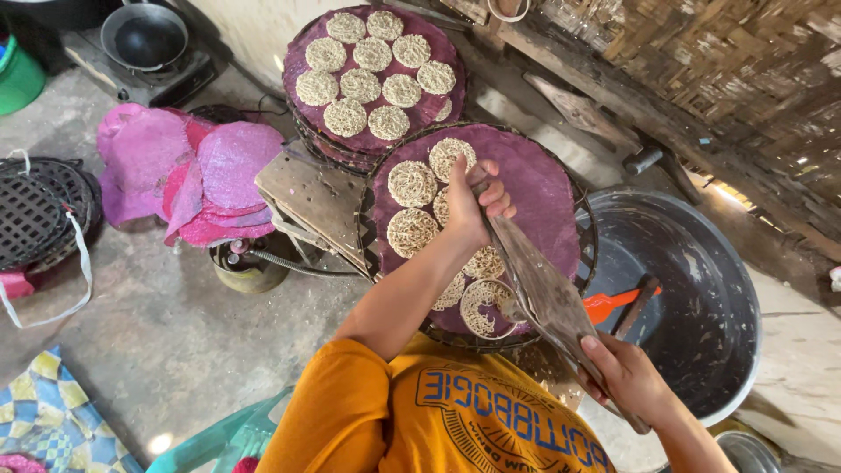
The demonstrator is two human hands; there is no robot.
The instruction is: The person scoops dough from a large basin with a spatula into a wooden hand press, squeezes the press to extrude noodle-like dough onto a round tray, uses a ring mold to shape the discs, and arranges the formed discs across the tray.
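My left hand (471, 203) reaches over a round woven tray lined with purple cloth (543, 180) and grips the upper end of a long, flat, worn metal tool (543, 293). My right hand (626, 377) holds the lower end of that tool near my orange shirt. The tool lies slanted across the tray's right half. Several flat round noodle discs (412, 182) lie on the purple cloth. One ring-shaped noodle disc (484, 307) sits at the near edge beside the tool's blade.
A second purple tray (435, 103) full of noodle discs stands behind. A big grey basin (701, 289) with an orange spatula (613, 303) is at the right. Pink cloths (206, 171), a black basket (35, 210), a pan on a stove (144, 35) and a gas burner (245, 267) are at the left.
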